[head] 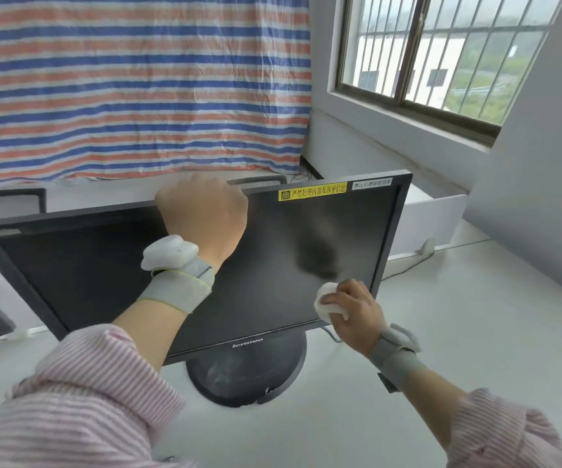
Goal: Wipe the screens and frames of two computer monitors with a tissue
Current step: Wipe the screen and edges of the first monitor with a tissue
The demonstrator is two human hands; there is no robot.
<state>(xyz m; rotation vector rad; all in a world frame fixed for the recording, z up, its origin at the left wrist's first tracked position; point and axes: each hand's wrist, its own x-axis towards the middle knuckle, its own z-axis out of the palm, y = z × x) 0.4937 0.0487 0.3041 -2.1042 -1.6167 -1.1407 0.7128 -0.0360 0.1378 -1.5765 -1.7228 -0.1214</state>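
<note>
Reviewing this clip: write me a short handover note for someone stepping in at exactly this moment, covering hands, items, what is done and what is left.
Left hand: gripping the top edge of the monitor, steadying it.
Right hand: pressing a wadded tissue against the screen's lower right corner.
The monitor stands on its round base on the white desk. Part of a second monitor shows behind, at the left.
Done: cannot tell how much of the screen is wiped.
Left: probably the rest of this screen, its frame, and the second monitor.
</note>
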